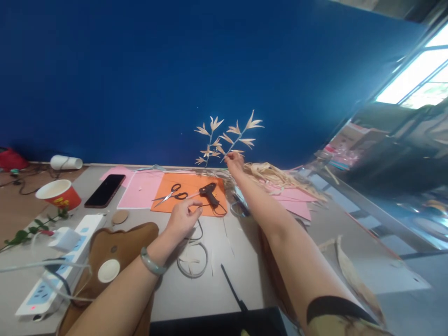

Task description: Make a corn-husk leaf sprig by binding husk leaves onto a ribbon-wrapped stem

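My right hand (235,162) reaches to the far side of the table, its fingers pinched on the lower stem of a craft branch (240,136) with pale, pointed petals. A second, similar branch (209,144) stands just left of it; what supports it is hidden. My left hand (185,218) hovers near the front edge of an orange sheet (168,184), fingers loosely curled and apart, with nothing visible in them. On that sheet lie scissors (172,193) with black handles and a black glue gun (209,191). Its cord runs close to my left hand.
Pale dried strips (268,175) are heaped at the back right over pink paper (296,200). On the left are a phone (105,190), a red paper cup (65,196), a power strip (75,254) with cables and a brown pouch (129,247). A ring-shaped coil (206,261) lies in front.
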### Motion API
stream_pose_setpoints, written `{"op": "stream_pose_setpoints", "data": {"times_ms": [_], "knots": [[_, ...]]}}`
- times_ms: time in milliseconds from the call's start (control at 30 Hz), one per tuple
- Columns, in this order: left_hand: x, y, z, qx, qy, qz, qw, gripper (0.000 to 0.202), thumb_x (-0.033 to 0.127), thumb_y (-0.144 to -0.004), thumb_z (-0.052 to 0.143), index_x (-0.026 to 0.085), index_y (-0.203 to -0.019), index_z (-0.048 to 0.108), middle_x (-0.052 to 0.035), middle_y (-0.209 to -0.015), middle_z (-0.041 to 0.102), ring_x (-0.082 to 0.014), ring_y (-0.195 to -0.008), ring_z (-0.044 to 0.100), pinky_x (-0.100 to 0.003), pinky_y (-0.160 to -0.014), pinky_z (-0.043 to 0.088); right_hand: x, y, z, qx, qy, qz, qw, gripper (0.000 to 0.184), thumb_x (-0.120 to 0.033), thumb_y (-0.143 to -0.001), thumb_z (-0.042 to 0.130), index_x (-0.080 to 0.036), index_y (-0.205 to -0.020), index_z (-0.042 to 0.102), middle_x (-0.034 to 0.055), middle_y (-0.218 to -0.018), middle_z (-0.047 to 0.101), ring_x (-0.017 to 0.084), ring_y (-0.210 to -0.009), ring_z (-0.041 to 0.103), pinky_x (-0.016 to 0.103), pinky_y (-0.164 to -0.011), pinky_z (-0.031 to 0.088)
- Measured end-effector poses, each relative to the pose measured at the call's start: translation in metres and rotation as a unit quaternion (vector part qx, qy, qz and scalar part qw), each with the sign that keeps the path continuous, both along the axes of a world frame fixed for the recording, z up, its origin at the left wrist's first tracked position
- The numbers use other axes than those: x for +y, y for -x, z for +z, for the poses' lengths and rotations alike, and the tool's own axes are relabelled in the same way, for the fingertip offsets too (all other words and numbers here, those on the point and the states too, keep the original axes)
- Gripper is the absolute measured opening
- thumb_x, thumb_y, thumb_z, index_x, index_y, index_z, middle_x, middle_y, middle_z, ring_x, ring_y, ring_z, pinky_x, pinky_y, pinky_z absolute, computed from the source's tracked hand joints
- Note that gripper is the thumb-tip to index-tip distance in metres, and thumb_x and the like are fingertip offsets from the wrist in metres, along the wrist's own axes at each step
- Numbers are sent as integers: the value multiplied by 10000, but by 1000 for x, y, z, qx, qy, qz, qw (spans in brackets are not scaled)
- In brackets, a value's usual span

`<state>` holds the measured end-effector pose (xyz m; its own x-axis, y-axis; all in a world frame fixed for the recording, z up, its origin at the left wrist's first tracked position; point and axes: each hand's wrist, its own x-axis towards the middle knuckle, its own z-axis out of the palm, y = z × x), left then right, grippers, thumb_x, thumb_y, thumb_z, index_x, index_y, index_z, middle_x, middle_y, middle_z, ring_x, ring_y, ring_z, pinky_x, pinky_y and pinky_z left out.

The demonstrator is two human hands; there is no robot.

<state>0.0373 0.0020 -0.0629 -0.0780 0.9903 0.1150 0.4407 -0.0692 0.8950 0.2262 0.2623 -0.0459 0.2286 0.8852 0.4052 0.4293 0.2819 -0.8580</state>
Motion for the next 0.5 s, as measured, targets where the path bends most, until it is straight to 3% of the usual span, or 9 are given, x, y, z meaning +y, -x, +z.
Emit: {"op": "stream_pose_setpoints", "data": {"times_ms": [233,500], "knots": [[-3,-2,3,-8,10,1,1000,294,342,-752,555,149,-914,707,50,-450,456,-97,-419,412,-228,-469,303,29,-5,-27,-70,14,-29,997,103,-252,-671,592,-181,-730,637,40,-720,688,208,-766,624,355,-799,488],[-7,-4,11,-24,31,2,999,250,301,-738,564,160,-878,716,24,-483,539,-115,-438,468,-239,-494,357,36,-9,-37,-84,-21,-18,996,240,-284,-759,496,-123,-855,646,83,-738,692,213,-783,626,351,-793,479]]}}
